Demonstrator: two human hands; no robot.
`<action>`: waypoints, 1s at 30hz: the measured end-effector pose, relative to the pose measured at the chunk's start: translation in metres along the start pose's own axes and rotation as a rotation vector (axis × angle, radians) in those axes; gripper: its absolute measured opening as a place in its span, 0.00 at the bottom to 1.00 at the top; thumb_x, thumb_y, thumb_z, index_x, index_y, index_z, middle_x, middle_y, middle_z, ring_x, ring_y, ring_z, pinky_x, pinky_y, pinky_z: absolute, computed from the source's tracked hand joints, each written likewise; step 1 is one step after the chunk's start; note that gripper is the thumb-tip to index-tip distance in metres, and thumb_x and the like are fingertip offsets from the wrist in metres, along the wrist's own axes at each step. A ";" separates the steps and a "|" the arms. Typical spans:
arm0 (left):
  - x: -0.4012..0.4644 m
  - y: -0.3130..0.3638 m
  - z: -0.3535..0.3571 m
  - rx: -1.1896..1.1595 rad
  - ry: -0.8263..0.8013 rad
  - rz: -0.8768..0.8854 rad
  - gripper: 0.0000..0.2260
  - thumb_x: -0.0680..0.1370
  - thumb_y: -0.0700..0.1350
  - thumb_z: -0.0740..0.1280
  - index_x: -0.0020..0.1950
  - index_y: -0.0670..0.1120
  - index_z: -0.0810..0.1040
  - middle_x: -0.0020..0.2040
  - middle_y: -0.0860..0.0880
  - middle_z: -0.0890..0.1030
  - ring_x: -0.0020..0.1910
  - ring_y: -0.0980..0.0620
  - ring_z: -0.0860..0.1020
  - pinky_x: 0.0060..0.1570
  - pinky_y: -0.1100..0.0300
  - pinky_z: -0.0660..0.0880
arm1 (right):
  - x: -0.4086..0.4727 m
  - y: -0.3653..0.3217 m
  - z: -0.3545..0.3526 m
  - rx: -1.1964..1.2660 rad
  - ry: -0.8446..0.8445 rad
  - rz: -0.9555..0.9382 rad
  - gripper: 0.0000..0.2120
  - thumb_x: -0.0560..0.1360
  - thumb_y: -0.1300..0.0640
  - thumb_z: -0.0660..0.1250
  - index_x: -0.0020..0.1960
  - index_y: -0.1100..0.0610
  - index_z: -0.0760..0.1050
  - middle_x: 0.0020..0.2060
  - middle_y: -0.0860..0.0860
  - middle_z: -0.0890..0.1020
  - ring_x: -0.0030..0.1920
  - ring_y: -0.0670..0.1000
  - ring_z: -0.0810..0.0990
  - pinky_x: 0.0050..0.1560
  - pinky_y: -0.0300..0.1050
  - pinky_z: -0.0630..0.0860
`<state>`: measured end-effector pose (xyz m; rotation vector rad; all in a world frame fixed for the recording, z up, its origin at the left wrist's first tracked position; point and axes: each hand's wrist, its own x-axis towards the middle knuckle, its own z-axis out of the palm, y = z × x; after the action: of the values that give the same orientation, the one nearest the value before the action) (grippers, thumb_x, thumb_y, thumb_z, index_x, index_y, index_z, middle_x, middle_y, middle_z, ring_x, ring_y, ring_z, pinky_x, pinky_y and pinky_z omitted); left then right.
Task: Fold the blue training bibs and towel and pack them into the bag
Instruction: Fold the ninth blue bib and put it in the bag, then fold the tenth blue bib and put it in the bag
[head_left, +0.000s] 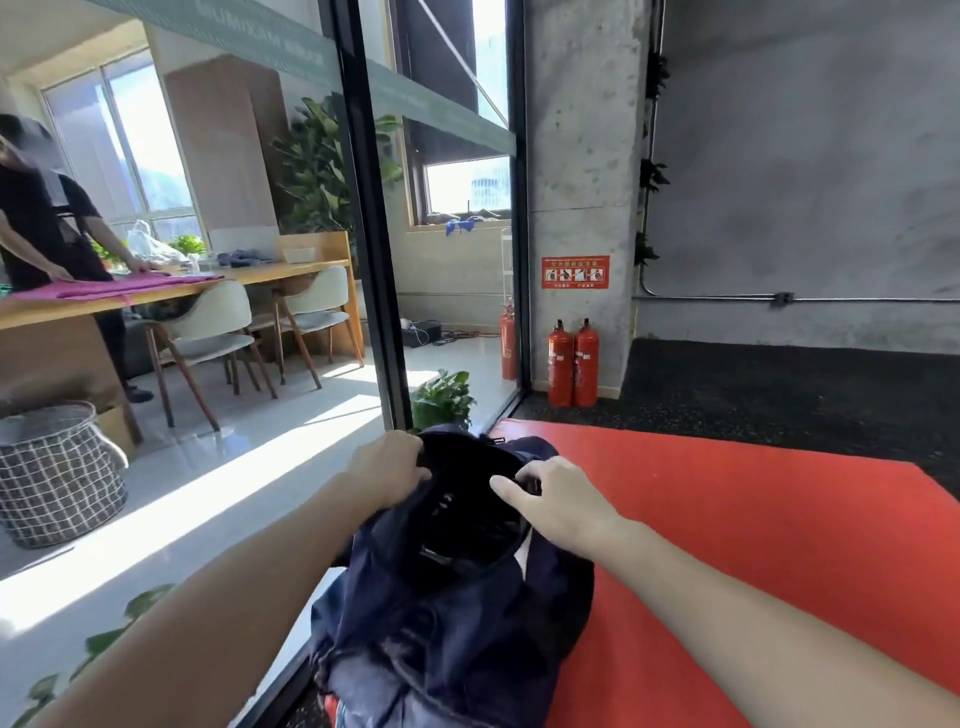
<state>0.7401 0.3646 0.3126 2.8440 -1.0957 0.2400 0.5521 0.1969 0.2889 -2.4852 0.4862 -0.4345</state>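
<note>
Head view. A dark navy bag (447, 613) lies on a red mat (753, 545), its mouth turned toward twelve o'clock and gaping onto a black interior. The left hand (387, 470) grips the bag's rim at about ten o'clock of the opening, fingers (415, 470) curled over the fabric edge. The right hand (558, 501) holds the opposite rim at about two o'clock; its outer fingers are tucked into the edge and appear clamped on it, while the forefinger lies extended toward nine o'clock across the opening. Together the two hands spread the mouth.

Step in hand, as judged: opening the bag to receive its load. No blue bibs and no towel can be made out on the mat or in either hand; the bag's interior is too dark to tell whether anything is already inside, so how far the packing has gone cannot be read here. A pale patch shows at the rim at about four o'clock of the opening; what it is cannot be told.

The next move would call for keeping the mouth wide with one hand while the other is freed to fetch a folded piece, since the soft fabric is likely to slump shut once released.

At ten o'clock, behind a glass partition (291, 322), another person stands at a wooden tabletop (291, 273) over a pink cloth (119, 287). Two fire extinguishers (574, 364) stand at the concrete pillar at one o'clock.
</note>
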 end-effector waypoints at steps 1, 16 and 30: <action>-0.009 0.005 0.006 -0.021 0.021 0.006 0.14 0.79 0.56 0.67 0.58 0.48 0.79 0.55 0.48 0.78 0.52 0.46 0.78 0.52 0.50 0.77 | -0.007 0.007 -0.002 0.018 0.013 -0.012 0.26 0.76 0.31 0.61 0.57 0.51 0.81 0.55 0.49 0.78 0.58 0.50 0.77 0.62 0.47 0.73; -0.137 0.269 0.007 -0.385 0.244 0.336 0.16 0.80 0.62 0.62 0.62 0.56 0.80 0.58 0.56 0.77 0.54 0.52 0.79 0.50 0.55 0.77 | -0.205 0.156 -0.108 -0.058 0.098 0.223 0.26 0.76 0.32 0.62 0.64 0.49 0.75 0.60 0.47 0.78 0.61 0.48 0.77 0.64 0.49 0.73; -0.281 0.603 0.072 -0.381 -0.187 0.788 0.16 0.78 0.60 0.62 0.63 0.56 0.77 0.54 0.52 0.83 0.56 0.46 0.80 0.53 0.51 0.78 | -0.480 0.355 -0.206 0.042 0.429 0.787 0.12 0.76 0.43 0.70 0.51 0.50 0.81 0.43 0.46 0.84 0.47 0.50 0.82 0.52 0.46 0.77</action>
<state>0.1374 0.0939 0.2056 2.0170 -2.0008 -0.1823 -0.0410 0.0316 0.1492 -1.9343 1.5202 -0.6250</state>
